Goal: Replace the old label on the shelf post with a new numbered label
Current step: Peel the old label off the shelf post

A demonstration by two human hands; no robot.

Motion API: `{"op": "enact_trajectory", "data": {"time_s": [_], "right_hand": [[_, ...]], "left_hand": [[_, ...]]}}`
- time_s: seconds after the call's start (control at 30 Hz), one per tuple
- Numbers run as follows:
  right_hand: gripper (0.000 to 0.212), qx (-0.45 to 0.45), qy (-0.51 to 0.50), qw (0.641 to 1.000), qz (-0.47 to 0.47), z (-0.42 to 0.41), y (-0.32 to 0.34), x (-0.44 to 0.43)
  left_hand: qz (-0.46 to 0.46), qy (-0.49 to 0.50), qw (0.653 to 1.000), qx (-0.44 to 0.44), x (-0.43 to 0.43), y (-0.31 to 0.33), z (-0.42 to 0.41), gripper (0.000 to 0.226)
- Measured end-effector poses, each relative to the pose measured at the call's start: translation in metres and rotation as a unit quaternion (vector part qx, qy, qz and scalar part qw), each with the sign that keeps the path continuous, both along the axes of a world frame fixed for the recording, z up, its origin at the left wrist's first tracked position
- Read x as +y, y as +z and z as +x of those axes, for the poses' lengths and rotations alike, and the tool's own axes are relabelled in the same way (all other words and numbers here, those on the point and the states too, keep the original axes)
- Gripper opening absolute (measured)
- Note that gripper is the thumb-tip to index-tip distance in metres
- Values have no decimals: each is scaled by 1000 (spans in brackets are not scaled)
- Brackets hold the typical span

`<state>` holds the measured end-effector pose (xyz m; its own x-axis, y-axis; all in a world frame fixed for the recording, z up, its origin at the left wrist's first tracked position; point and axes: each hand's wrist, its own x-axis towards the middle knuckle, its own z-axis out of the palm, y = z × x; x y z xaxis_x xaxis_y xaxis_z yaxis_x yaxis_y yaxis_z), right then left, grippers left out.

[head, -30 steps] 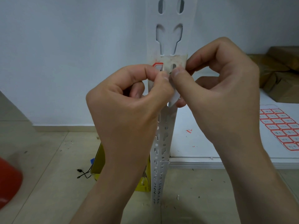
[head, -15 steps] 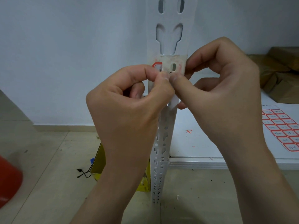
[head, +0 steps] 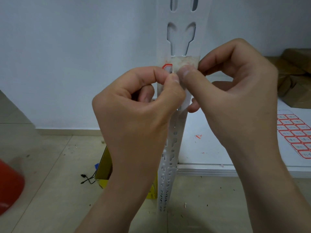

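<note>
A white perforated shelf post [head: 180,36] stands upright in the middle of the view. A yellowish patch of old glue residue [head: 183,61] crosses it. Just below and left of that patch, a corner of a red-bordered label [head: 167,66] shows on the post. My left hand [head: 134,111] pinches this label between thumb and forefinger at the post's left edge. My right hand [head: 235,91] wraps the post from the right, its thumb pressed flat on the front beside my left thumb. Most of the label is hidden under my fingers.
A sheet of red-bordered numbered labels [head: 296,135] lies on the white shelf board [head: 210,158] at right, with small torn red scraps [head: 198,136] nearby. Brown packages [head: 296,76] sit behind. On the floor are a yellow box [head: 104,169], a black cable [head: 86,179] and a red object [head: 8,185].
My right thumb has slid up and left over the two slots in the residue patch, covering them. My left hand keeps its pinch in the same place.
</note>
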<state>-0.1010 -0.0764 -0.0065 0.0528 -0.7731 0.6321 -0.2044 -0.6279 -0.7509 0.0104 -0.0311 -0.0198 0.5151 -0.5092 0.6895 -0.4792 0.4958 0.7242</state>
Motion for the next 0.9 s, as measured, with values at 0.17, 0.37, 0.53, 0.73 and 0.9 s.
{"op": "enact_trajectory", "data": {"time_s": [0.17,0.37,0.53,0.73,0.9], "right_hand": [[28,1,1,1000,5,1,2,-1],[25,-3,21,1000,19,3,1,-2],[24,-50,44,995,79,13,2,-6],[24,-98,80,982,138,24,1,-9],[31,-102,92,980,147,23,-2,-11]], "left_hand": [[1,0,1000,-8,-1,0,3,14],[0,8,1000,-9,0,-1,3,14],[-3,12,1000,-17,0,-1,6,14],[-8,7,1000,-13,-1,-2,7,18],[-4,-27,1000,0,-3,-6,6,27]]}}
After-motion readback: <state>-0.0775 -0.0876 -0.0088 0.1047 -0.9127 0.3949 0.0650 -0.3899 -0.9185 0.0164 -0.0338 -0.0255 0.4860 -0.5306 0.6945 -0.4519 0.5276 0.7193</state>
